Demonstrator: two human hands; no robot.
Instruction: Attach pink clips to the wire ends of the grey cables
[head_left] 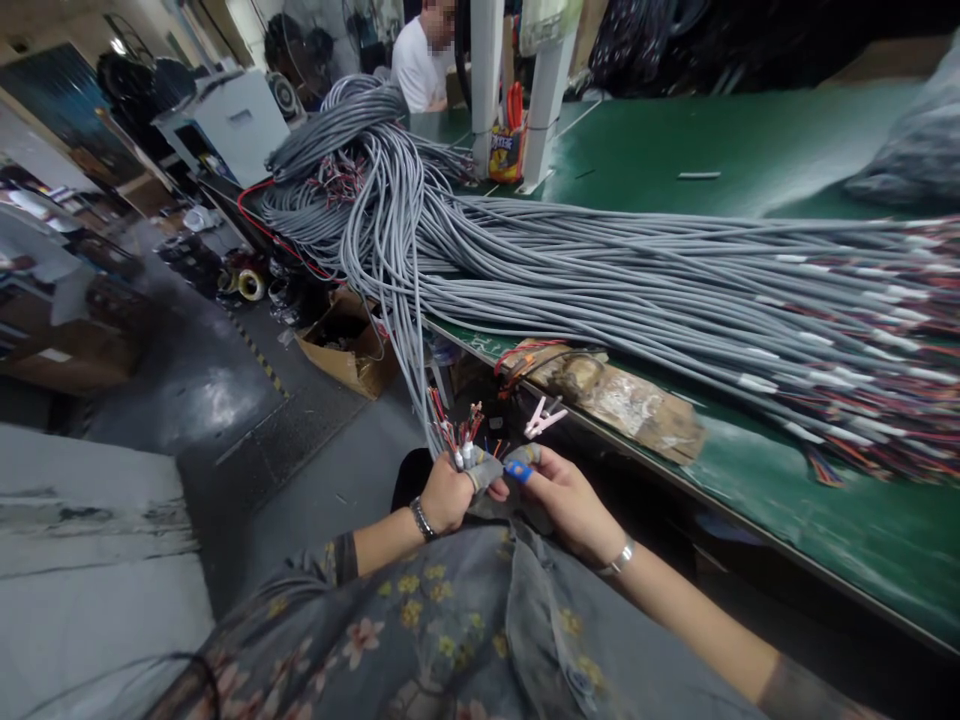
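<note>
Grey-sheathed cable ends (457,448), stripped at the tips, with thin red, black and pale cores fanning out above the sheath. Held low in front of the body, below the near edge of the green table (787,500) and above a flower-printed lap. Clamped in the left hand (446,495), curled tight into a fist around them, grey covers on the fingertips. Bared cores pointing up and away, toward the table edge. Long axis steep, nearly upright, leaning a little left as it climbs out of the fist to the grey bundle (570,270) draped over the table's edge and then stretched across it to the right. Cannot tell how the sheaths bend inside the fist.

Right hand (570,505) just beside the left, thumb and forefinger pressed together on a small blue piece (517,470), other fingers folded under. Pink clip (544,418) just above, against the table edge. Cardboard box (349,345) on the floor further left.
</note>
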